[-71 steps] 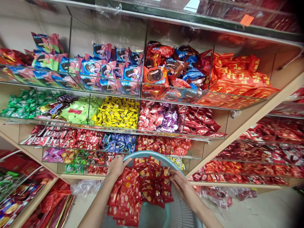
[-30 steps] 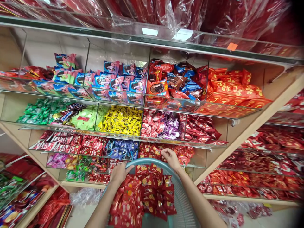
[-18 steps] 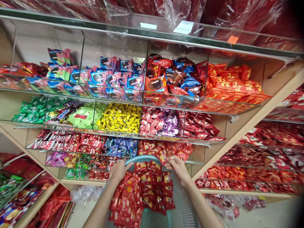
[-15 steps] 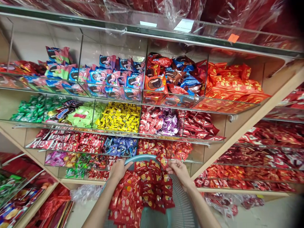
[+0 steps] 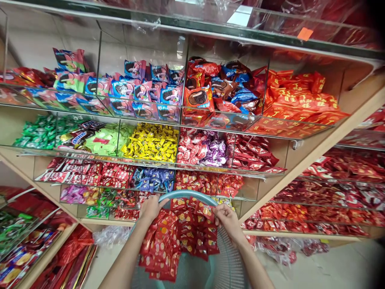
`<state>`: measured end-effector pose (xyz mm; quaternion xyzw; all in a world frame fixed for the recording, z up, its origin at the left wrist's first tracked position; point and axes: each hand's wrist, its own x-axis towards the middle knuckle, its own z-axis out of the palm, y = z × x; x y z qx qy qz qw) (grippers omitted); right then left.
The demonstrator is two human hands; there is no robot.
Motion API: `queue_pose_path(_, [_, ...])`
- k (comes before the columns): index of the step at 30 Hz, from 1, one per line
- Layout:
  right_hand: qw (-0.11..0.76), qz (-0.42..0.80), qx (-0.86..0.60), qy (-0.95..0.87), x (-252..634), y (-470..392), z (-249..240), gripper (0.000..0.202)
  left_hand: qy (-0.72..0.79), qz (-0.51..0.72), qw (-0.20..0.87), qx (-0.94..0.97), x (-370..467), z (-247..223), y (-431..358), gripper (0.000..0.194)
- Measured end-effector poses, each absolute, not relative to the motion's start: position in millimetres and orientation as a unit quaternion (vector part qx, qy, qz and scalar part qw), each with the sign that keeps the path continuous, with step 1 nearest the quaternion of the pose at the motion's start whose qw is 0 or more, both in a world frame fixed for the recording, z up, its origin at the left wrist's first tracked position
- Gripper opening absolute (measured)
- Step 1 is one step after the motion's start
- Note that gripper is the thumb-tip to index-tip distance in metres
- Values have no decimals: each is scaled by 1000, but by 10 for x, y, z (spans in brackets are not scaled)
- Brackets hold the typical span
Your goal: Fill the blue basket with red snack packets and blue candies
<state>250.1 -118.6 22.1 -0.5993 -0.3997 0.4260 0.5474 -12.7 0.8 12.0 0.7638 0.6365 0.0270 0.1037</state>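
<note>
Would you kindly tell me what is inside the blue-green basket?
Inside the basket are rows of red packets with orange-slice pictures, and a bare patch of its bottom shows. The right hand pinches one such packet there. Anything beneath the upper packets is covered.

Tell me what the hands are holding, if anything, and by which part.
The left hand grips the basket by its rim; the right hand pinches a red packet by its right edge.

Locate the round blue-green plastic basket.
In the head view, the basket is at bottom centre, in front of the clear candy shelves, with the left hand on its rim and shiny red packets inside.
</note>
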Motion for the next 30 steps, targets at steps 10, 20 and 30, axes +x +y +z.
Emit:
queue_pose_path(10, [556, 476, -573, -369, 2508, -1197, 179, 46, 634, 34, 100, 766, -127, 105, 8, 57])
queue_pose_path(20, [555, 423, -584, -415, 2533, -1184, 107, 32, 639, 33, 99, 762, -124, 109, 1, 56])
queue_pose_path(30, [461, 292, -645, -535, 2531, -1180, 43, 28, 650, 19, 121, 750, -102, 174, -22, 53])
